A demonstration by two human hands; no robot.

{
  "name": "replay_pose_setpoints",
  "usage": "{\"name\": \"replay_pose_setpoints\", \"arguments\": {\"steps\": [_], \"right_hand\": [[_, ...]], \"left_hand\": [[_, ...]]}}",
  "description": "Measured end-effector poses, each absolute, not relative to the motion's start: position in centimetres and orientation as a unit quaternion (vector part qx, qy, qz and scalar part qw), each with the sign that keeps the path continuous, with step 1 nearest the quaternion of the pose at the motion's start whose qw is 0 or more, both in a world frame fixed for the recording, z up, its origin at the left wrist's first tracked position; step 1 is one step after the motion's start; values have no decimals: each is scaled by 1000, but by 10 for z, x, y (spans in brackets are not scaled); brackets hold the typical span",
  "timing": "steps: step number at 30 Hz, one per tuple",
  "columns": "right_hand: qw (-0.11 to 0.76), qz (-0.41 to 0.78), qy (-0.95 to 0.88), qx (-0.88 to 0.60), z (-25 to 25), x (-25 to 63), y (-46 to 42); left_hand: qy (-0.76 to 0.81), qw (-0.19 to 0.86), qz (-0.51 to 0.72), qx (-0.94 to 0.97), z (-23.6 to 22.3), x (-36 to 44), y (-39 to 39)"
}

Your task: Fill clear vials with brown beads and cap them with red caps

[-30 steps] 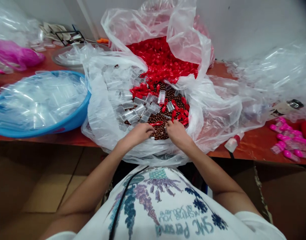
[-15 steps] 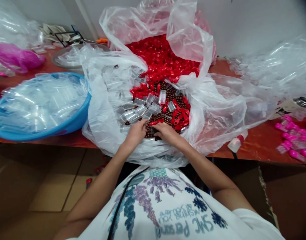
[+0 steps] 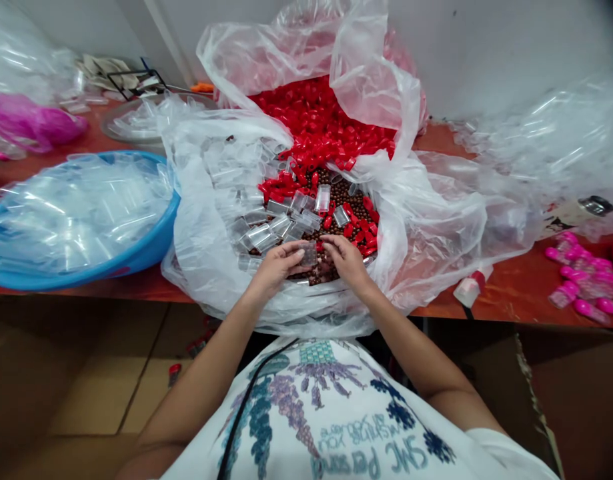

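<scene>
My left hand [image 3: 277, 268] pinches a small clear plastic container [image 3: 309, 253] by its left end, over the brown beads [image 3: 331, 270]. My right hand [image 3: 347, 264] is at the container's right end, thumb and fingers drawn together. A bit of red shows by its fingertips; whether it is held is unclear. Below and around both hands, a white plastic bag [image 3: 196, 220] lies spread, holding the beads, clear containers [image 3: 263, 237] on the left and red caps [image 3: 369, 230] on the right.
Behind stands a bag of many red caps [image 3: 321, 113]. A blue basin [image 3: 151, 248] of clear plastic pieces is to the left. Pink-capped containers [image 3: 581, 273] and a red-and-white object [image 3: 471, 287] lie on the right of the red table [image 3: 516, 290]. Open cardboard boxes [image 3: 96, 373] stand below.
Both hands were down among the beads; now my left hand holds a clear container above them. My right hand has moved slightly right, to the container's end.
</scene>
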State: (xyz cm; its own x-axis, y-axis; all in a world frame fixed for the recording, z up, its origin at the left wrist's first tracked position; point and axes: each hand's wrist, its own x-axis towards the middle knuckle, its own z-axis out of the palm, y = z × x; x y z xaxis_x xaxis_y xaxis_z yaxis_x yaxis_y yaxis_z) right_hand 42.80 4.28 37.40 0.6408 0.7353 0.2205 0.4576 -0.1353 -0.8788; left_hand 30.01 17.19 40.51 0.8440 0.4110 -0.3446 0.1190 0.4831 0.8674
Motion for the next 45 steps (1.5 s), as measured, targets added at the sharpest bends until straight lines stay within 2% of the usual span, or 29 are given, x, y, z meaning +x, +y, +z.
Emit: {"name": "replay_pose_setpoints", "arguments": {"steps": [6,9,12,17,20,24,31,35,39,45], "right_hand": [[265,62,-516,-812,364,442,49],[214,61,-549,-806,360,440,53],[267,74,-524,-805,359,440,53],[578,178,-348,-716,374,440,45],[649,259,-314,-643,393,439,38],[612,271,-364,-648,410,435,32],[515,177,-413,-730,406,429,29],[499,135,-465,-718,406,432,26],[473,105,-541,-687,409,433,21],[365,23,-603,-709,404,422,17]], "left_hand": [[246,841,73,477,418,294,171],[228,847,69,475,424,290,168],[219,846,74,480,427,288,167],[213,835,60,504,423,287,166],[222,823,54,520,418,289,163],[221,804,64,548,410,293,159],[239,730,103,632,397,298,156],[225,712,88,660,397,299,157],[201,708,89,672,402,299,158],[228,752,109,609,410,300,151]]}}
